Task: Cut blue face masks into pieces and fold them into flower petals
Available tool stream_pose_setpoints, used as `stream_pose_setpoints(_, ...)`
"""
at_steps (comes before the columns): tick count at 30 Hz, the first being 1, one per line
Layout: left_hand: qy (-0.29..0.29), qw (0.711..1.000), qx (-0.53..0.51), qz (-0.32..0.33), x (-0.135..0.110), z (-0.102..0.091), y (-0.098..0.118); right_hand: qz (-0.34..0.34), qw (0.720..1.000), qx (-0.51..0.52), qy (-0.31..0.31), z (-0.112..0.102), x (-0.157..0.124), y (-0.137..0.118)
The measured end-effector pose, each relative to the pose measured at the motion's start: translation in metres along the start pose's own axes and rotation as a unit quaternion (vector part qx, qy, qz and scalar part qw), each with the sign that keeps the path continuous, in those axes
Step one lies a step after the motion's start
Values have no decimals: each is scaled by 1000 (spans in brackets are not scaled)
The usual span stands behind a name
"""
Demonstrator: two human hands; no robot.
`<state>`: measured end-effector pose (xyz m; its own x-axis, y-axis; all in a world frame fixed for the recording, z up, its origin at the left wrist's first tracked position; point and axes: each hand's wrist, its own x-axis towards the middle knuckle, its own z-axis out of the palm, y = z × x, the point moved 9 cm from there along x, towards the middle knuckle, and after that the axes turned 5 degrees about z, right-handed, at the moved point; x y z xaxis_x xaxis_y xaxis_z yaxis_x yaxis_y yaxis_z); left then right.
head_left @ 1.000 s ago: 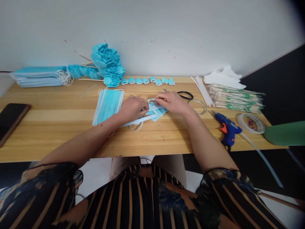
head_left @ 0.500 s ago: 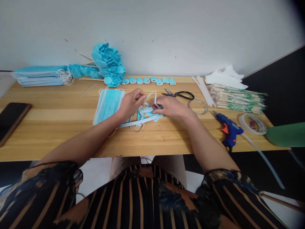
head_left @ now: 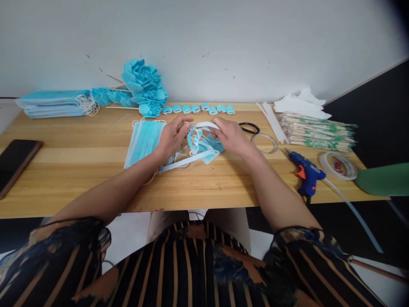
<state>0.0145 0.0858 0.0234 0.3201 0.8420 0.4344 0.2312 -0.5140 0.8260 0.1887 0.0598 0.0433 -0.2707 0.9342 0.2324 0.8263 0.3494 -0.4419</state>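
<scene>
Between my two hands stretches a pale blue-white strip (head_left: pixel 204 125), like the trimmed edge of a face mask. My left hand (head_left: pixel 174 135) is closed on its left end, fingertips pinched together. At the other end my right hand (head_left: pixel 231 136) pinches it between thumb and fingers. Below the strip lies a tangle of blue mask scraps (head_left: pixel 209 154) with white ear loops, partly covered by my hands. A small stack of blue face masks (head_left: pixel 145 143) is just left of my left hand. Scissors with black handles (head_left: pixel 251 127) lie behind my right hand, their blades hidden.
Several small folded blue pieces (head_left: pixel 194 109) line the back. Blue mask-fabric flowers (head_left: pixel 143 83) on sticks and a pile of masks (head_left: pixel 56 103) stand at back left. A phone (head_left: pixel 19 164) lies left. Right are a blue glue gun (head_left: pixel 306 172), tape roll (head_left: pixel 338 166) and wrapped sticks (head_left: pixel 319 132).
The strip, bent and slack before, is now drawn out between my hands. My right hand has risen slightly and moved right, now covering the scissor blades. More of the scraps show.
</scene>
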Motion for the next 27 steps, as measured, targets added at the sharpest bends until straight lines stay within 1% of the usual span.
stream_pose_setpoints(4, -16, 1000, 26, -9, 0, 2, 0, 27, 996, 25, 81, -16, 0, 7)
stream_pose_setpoints(6, -25, 999, 32, -22, -1, 4, -4, 45, 992, 51, 109, -22, 0, 12)
stream_pose_setpoints(9, -34, 998, 41, -27, -1, 5, -7, 76, 984, 103, 125, -26, 0, 18)
stream_pose_setpoints(12, -79, 995, 60, -15, -2, 13, -8, 87, 978, 143, 125, -25, 0, 21)
stream_pose_setpoints(14, -126, 987, 96, 4, -3, 20, -7, 83, 978, 157, 112, -21, 1, 20)
stream_pose_setpoints(16, -163, 975, 146, 38, -5, 27, -3, 86, 979, 167, 84, -14, 3, 21)
stream_pose_setpoints(18, -182, 962, 187, 77, -6, 32, 2, 97, 979, 171, 50, -7, 4, 22)
stream_pose_setpoints(20, -192, 953, 212, 101, -8, 36, 6, 103, 980, 172, 22, -2, 4, 22)
stream_pose_setpoints(23, -185, 951, 226, 104, -7, 35, 7, 93, 980, 176, -18, 3, 3, 16)
stream_pose_setpoints(25, -158, 959, 214, 97, -5, 29, 8, 79, 980, 175, -54, 7, 2, 10)
stream_pose_setpoints(27, -119, 970, 194, 85, -3, 21, 11, 60, 981, 163, -87, 10, 1, 2)
